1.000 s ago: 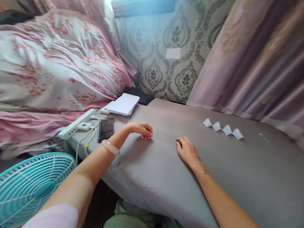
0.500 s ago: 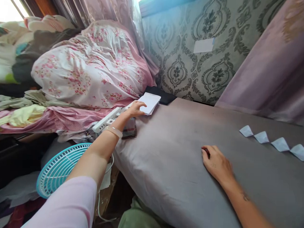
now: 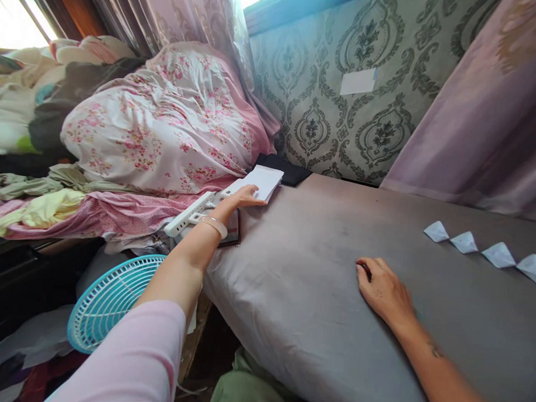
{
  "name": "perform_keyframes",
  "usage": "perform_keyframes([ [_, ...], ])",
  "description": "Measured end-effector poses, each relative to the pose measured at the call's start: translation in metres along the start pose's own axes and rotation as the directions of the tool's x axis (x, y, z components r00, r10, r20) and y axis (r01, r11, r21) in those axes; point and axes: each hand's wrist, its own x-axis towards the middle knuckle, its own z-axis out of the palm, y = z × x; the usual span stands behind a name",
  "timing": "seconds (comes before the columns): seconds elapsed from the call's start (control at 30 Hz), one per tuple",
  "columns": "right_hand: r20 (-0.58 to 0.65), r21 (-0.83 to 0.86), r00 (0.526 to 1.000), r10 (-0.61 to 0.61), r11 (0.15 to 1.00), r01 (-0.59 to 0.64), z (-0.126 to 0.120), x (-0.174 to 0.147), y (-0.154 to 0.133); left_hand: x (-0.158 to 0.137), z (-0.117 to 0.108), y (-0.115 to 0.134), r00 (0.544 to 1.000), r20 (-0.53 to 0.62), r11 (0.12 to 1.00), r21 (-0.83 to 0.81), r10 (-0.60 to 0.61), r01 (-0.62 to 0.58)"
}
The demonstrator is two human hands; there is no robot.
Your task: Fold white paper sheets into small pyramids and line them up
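At the far left corner of the grey-sheeted bed lies a stack of white paper (image 3: 268, 180). My left hand (image 3: 247, 195) reaches to its near edge, thumb and fingers apart, the fingertips touching the paper; no sheet is lifted. A pale bangle (image 3: 214, 225) circles that wrist. My right hand (image 3: 384, 287) rests on the sheet with loosely curled fingers, a dark gap between them and nothing visible in it. Beyond it, to the right, several folded white paper pieces (image 3: 499, 255) stand in a row.
A white power strip (image 3: 191, 215) and a dark flat object (image 3: 232, 232) lie beside my left forearm. Below is a blue fan (image 3: 110, 298). A black folded item (image 3: 291, 169) lies behind the paper stack. Floral bedding (image 3: 165, 127) is heaped at left; a patterned wall (image 3: 315, 120) stands behind.
My left hand has moved a little right, farther onto the near edge of the paper stack. My right hand stays in place. The view has shifted slightly.
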Motion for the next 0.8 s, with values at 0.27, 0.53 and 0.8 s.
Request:
perform_keyframes([
  [0.27,-0.023,0.015,1.000,-0.012,1.000,0.012,0.002,-0.001,0.001,0.002,-0.004,-0.006,0.998,-0.061,0.992,-0.123,0.004,-0.012],
  [0.53,-0.037,0.035,0.999,-0.028,0.999,0.029,0.004,0.001,0.003,-0.003,-0.004,-0.001,0.993,-0.116,0.971,-0.236,0.014,-0.042],
  [0.8,-0.040,0.035,0.999,-0.037,0.999,0.038,0.005,0.000,0.003,-0.008,-0.001,0.010,0.910,-0.397,0.959,-0.285,-0.115,-0.004],
])
